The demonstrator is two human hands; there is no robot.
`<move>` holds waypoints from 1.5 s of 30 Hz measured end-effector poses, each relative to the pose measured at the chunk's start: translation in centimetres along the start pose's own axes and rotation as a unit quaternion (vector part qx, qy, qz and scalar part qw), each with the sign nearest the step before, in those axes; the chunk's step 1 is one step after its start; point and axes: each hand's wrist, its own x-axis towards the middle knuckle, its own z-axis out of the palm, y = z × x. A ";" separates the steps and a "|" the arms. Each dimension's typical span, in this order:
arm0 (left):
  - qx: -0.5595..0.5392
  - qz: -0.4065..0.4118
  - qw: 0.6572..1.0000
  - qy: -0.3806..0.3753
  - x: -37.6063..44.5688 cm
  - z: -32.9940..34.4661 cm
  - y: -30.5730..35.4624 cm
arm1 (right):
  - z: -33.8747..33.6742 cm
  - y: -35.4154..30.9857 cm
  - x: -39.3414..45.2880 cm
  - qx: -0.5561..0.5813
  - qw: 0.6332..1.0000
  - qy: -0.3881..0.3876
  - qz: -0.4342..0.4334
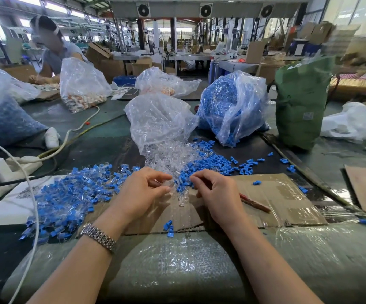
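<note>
My left hand, with a metal watch on the wrist, pinches a small clear plastic piece between thumb and forefinger. My right hand is curled just to its right, its fingertips pinching a blue plastic piece at the edge of the loose blue pile. Clear pieces spill from an open clear bag right behind both hands. A heap of joined blue-and-clear pieces lies to the left. One clear piece lies on the cardboard sheet between my hands.
A bag full of blue pieces and a green sack stand behind on the right. A red stick lies on the cardboard. White cables and a power strip run on the left. Another person works at the far left.
</note>
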 end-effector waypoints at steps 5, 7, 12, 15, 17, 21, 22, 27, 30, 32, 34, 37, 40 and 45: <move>-0.154 -0.031 0.987 -0.033 1.0 -0.7 0.2 | 0.2 0.3 -0.1 0.035 0.999 0.006 0.011; -0.227 -0.053 0.970 -0.062 1.1 -0.5 0.1 | 0.3 0.3 -0.1 0.025 1.000 -0.002 -0.007; -0.395 -0.094 0.906 -0.122 0.5 0.2 -1.6 | 0.5 0.2 -0.3 0.024 0.998 -0.009 -0.065; -0.469 -0.104 0.870 -0.112 0.2 0.1 -2.1 | 0.7 0.0 -0.3 0.027 0.995 0.010 -0.100; -0.486 -0.109 0.860 -0.111 -0.1 0.1 -1.7 | 0.6 -0.1 -0.3 0.036 0.993 0.020 -0.110; -0.471 -0.109 0.868 -0.115 -0.5 0.5 -0.7 | 0.6 -0.6 -0.6 0.044 0.991 0.015 -0.126; -0.470 -0.108 0.868 -0.115 -0.5 0.5 -0.6 | 0.6 -0.8 -0.7 0.043 0.990 0.010 -0.132; -0.470 -0.105 0.869 -0.116 -0.6 0.9 -0.4 | 0.7 -0.8 -0.9 0.026 0.987 -0.018 -0.155; -0.473 -0.095 0.866 -0.131 -0.6 0.8 -0.7 | 0.9 -0.7 -1.0 -0.008 0.987 -0.021 -0.162; -0.471 -0.093 0.866 -0.140 -0.6 0.7 -1.0 | 1.0 -0.6 -1.0 -0.024 0.986 -0.016 -0.166; -0.464 -0.099 0.869 -0.137 -0.5 0.7 -1.1 | 1.1 -0.7 -1.0 -0.032 0.985 -0.019 -0.169; -0.448 -0.102 0.880 -0.119 -0.5 0.8 -1.0 | 1.3 -0.9 -1.0 -0.032 0.985 -0.024 -0.166; -0.423 -0.100 0.894 -0.110 -0.7 0.7 -0.8 | 1.2 -1.1 -1.1 -0.034 0.985 -0.038 -0.164; -0.435 -0.104 0.890 -0.093 -0.9 0.6 -0.4 | 0.3 -1.6 -1.0 -0.024 0.997 0.011 -0.067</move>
